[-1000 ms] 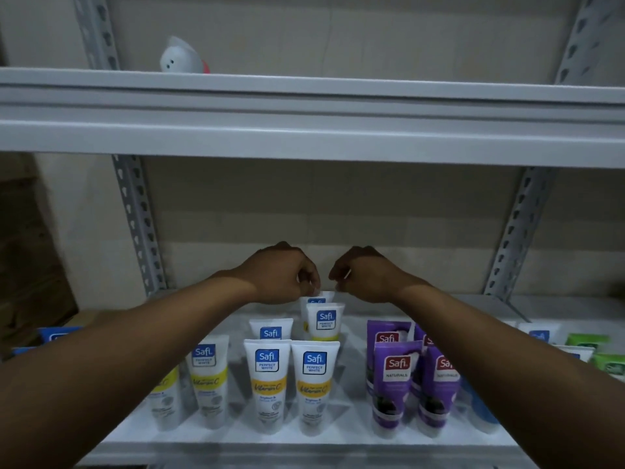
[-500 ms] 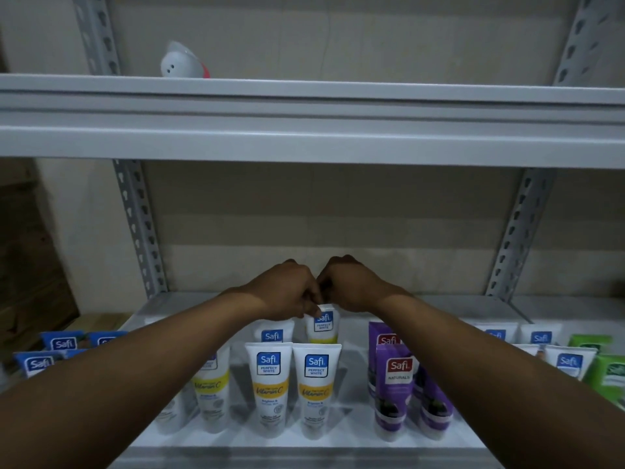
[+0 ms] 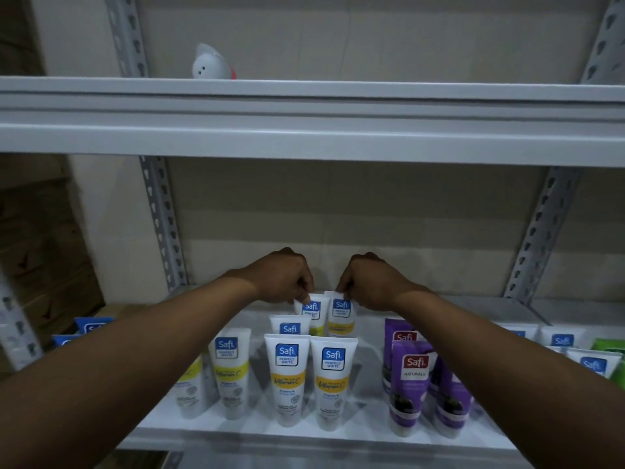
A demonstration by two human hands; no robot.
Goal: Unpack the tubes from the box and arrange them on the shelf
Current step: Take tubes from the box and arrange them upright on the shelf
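Note:
Both arms reach deep into the grey shelf (image 3: pixel 365 431). My left hand (image 3: pixel 282 277) pinches the top of a white Safi tube (image 3: pixel 313 314) at the back of the white rows; that tube leans slightly. Beside it, my right hand (image 3: pixel 370 282) pinches the top of a second white back tube (image 3: pixel 341 314), which stands upright. In front stand more white Safi tubes with yellow bands (image 3: pixel 287 374), caps down. Purple Safi tubes (image 3: pixel 411 384) stand in rows to the right. No box is in view.
The upper shelf edge (image 3: pixel 304 130) runs across just above my hands, with a white rounded object (image 3: pixel 209 64) on top. Blue-labelled tubes (image 3: pixel 91 328) lie at the far left, white and green ones (image 3: pixel 605 346) at the far right. Perforated uprights (image 3: pixel 162 225) flank the bay.
My hands have drawn apart after meeting over one back tube. Two white tubes now show side by side at the back, one under each hand.

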